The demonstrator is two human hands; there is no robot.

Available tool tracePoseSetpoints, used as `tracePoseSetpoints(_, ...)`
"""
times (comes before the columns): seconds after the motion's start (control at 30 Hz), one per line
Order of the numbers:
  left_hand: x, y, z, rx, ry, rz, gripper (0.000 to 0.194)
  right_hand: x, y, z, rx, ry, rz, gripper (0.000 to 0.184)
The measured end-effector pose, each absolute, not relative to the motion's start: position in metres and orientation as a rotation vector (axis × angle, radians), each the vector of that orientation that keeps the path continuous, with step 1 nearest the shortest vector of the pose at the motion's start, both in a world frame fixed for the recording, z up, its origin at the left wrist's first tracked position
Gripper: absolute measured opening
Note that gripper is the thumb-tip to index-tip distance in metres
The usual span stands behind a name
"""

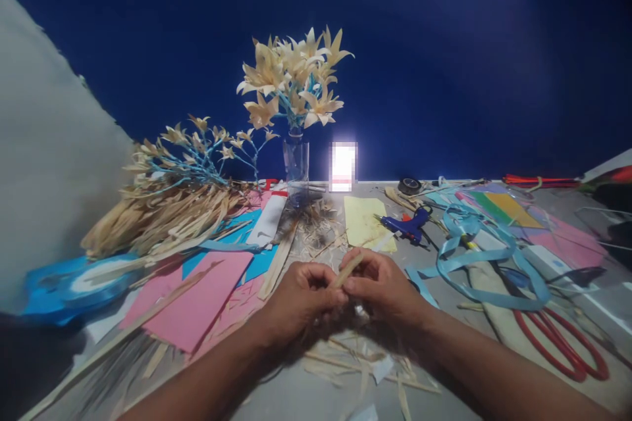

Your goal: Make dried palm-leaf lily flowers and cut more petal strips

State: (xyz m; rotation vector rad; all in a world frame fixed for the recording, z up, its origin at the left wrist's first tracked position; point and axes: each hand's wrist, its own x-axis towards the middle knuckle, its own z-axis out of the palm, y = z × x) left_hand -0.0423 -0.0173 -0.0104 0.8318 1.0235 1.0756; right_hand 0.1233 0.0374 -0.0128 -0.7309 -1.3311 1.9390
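Observation:
A short, pale tan strip of dried husk (349, 270) is pinched between the fingertips of both hands, low in the middle of the view. My left hand (301, 296) closes thumb and fingers on its lower end. On the other side, my right hand (382, 283) grips it with curled fingers, and the strip's tip pokes up between the two hands. The lower fingers are partly in shadow. Thin husk scraps (345, 358) litter the tabletop beneath the hands. Beyond them, cream husk flowers (301, 75) with blue stems stand in a clear glass vase (296, 164).
Left lie a husk bundle (168, 210), smaller flower stems (197, 151), pink paper (207, 296) and a blue ribbon roll (93, 283). Right are a blue glue gun (407, 225), yellow paper (368, 220), loose light-blue ribbon (528, 286) and red-handled scissors (563, 345). A lit, pixelated rectangle (342, 166) stands behind.

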Motion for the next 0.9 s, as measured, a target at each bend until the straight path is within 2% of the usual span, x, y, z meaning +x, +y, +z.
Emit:
tracePoseSetpoints(0.23,-0.035,-0.017,-0.014,0.816,1.104,1.152,0.027,0.123,0.034,-0.012,-0.823,-1.393,1.897,0.035)
tracePoseSetpoints(0.4,-0.040,-0.016,-0.013,0.918,1.033,1.140,0.014,0.123,0.032,-0.016,-0.843,-1.188,2.007,0.036)
tracePoseSetpoints(0.7,-0.052,-0.016,-0.007,1.070,0.748,1.041,0.018,0.136,0.035,-0.007,-0.459,-0.925,2.327,0.033)
tracePoseSetpoints(0.9,-0.048,-0.018,-0.014,0.879,0.771,1.080,0.025,0.136,0.040,-0.015,-0.513,-0.904,2.220,0.052)
